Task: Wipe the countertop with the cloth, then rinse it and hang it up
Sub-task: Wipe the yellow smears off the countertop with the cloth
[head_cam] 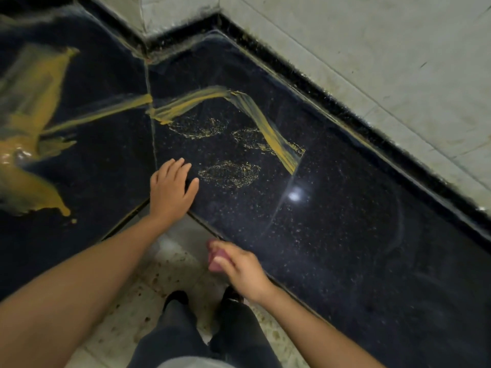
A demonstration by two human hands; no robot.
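Observation:
The black speckled countertop [332, 235] runs around an inner corner and carries yellow smears. A thick yellow puddle [29, 166] lies at the far left, and a thin yellow streak [268, 128] crosses the middle. My left hand [171, 191] rests flat on the counter's inner corner, fingers straight. My right hand [239, 266] hovers at the counter's front edge and grips a small bunched pink cloth [215, 261], mostly hidden by the fingers.
Grey tiled walls [372, 49] rise behind the counter, edged by a black upstand. Below the corner lies a speckled floor [138, 293] with my dark trouser legs and shoes. A lamp's reflection [294, 195] shines on the right slab.

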